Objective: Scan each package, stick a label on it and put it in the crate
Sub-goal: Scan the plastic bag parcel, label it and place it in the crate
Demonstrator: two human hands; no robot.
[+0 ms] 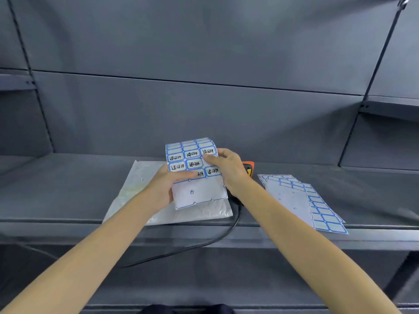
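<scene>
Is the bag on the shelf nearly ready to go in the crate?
Not yet. The package lies flat on the shelf with no label showing. Both hands hold the label sheet: left hand grips its edge, right hand pinches one label. Whether it was scanned I cannot tell. Sticking and crating remain; no crate shows.

Head view: worn high, facing forward and down.
Nearness: close above grey shelf (pixel 68 191), forearms entering from bottom corners.
</scene>
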